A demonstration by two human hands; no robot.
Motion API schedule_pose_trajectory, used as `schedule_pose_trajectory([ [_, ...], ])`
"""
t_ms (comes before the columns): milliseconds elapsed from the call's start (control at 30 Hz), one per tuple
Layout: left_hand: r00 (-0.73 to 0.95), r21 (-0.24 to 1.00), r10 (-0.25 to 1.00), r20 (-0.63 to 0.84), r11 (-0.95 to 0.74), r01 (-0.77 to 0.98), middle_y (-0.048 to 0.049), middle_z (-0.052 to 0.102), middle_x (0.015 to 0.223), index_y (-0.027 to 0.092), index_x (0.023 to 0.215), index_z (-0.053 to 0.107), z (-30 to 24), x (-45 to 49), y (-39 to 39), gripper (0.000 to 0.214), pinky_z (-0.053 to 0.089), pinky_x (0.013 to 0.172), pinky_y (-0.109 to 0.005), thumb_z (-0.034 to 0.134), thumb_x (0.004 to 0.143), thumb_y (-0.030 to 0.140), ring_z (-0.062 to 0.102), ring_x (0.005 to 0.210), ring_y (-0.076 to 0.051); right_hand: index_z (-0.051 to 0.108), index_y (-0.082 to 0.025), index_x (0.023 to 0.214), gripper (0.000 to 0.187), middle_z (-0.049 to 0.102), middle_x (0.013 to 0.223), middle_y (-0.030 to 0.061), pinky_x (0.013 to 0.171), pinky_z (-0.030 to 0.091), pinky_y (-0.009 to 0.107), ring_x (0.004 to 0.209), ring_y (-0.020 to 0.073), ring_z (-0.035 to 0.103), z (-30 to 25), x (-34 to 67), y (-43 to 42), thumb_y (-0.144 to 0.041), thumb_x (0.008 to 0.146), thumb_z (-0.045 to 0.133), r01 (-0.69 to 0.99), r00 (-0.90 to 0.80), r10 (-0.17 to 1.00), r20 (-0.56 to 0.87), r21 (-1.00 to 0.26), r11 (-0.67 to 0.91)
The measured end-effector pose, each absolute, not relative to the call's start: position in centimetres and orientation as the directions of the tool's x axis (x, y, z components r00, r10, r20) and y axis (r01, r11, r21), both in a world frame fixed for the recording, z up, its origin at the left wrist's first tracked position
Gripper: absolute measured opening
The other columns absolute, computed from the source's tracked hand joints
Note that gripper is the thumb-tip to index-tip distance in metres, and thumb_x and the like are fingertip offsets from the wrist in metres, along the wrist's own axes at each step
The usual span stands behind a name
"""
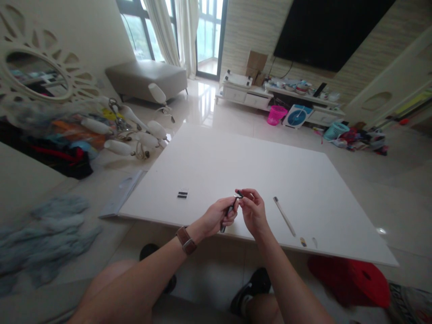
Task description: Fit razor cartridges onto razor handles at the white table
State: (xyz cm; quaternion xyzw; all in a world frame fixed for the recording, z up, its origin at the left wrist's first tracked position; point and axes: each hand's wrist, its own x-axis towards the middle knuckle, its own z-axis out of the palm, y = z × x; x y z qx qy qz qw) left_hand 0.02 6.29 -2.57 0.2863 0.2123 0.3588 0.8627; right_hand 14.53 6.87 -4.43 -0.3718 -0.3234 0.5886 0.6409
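My left hand (pixel 219 218) is closed around a thin dark pen-like tool (pixel 229 211), held over the near edge of a white table (pixel 236 166). My right hand (pixel 251 209) pinches the small dark tip (pixel 239 194) at the tool's upper end, so both hands meet there. A brown watch strap (pixel 185 240) sits on my left wrist. On the table, a small black-and-white block (pixel 182 194) lies left of my hands, and a long pale stick with a dark end (pixel 284 216) lies to the right.
Two tiny pieces (pixel 303 241) rest near the table's front right edge. A red stool (pixel 354 279) stands below it. A fallen chandelier (pixel 135 130) and clutter lie at left, grey cloth (pixel 43 234) nearer. A TV bench (pixel 280 96), pink basket (pixel 276 114) and fan (pixel 297 117) stand beyond.
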Motion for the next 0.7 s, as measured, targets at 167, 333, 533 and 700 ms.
schedule_pose_trajectory([
  [167, 0.637, 0.669, 0.754, -0.163, 0.559, -0.490, 0.0053, 0.036, 0.057, 0.014, 0.079, 0.053, -2.80, 0.08, 6.42, 0.029, 0.015, 0.041, -0.018, 0.053, 0.093, 0.040, 0.024, 0.043, -0.005, 0.072, -0.023, 0.089, 0.031, 0.075, 0.093, 0.0054, 0.067, 0.047, 0.024, 0.088, 0.0181, 0.066, -4.43, 14.57, 6.92, -0.021, 0.062, 0.087, -0.524, 0.106, 0.993, -0.049, -0.851, 0.014],
  [333, 0.617, 0.703, 0.771, -0.158, 0.527, -0.478, 0.0052, 0.037, 0.056, 0.015, 0.076, 0.053, -2.90, 0.19, 6.37, 0.031, 0.016, 0.040, -0.018, 0.055, 0.091, 0.042, 0.024, 0.043, -0.005, 0.071, -0.023, 0.093, 0.034, 0.075, 0.095, 0.0065, 0.067, 0.047, 0.027, 0.088, 0.0195, 0.066, -4.37, 14.55, 6.79, -0.023, 0.063, 0.086, -0.524, 0.107, 0.993, -0.055, -0.852, 0.010],
  [533, 0.604, 0.709, 0.782, -0.158, 0.515, -0.482, 0.0053, 0.037, 0.056, 0.015, 0.079, 0.055, -2.97, 0.13, 6.35, 0.030, 0.016, 0.040, -0.017, 0.056, 0.091, 0.042, 0.024, 0.043, -0.005, 0.070, -0.023, 0.093, 0.036, 0.075, 0.092, 0.0060, 0.067, 0.046, 0.027, 0.087, 0.0197, 0.067, -4.38, 14.34, 6.77, -0.023, 0.062, 0.087, -0.503, 0.140, 0.990, -0.033, -0.863, 0.042],
  [700, 0.601, 0.711, 0.784, -0.152, 0.509, -0.485, 0.0052, 0.039, 0.057, 0.014, 0.080, 0.055, -3.34, 0.13, 6.49, 0.030, 0.017, 0.040, -0.017, 0.059, 0.090, 0.042, 0.026, 0.043, -0.004, 0.070, -0.023, 0.095, 0.037, 0.075, 0.092, 0.0054, 0.067, 0.045, 0.026, 0.092, 0.0203, 0.067, -4.51, 14.31, 6.80, -0.023, 0.062, 0.088, -0.487, 0.168, 0.986, -0.015, -0.870, 0.070],
])
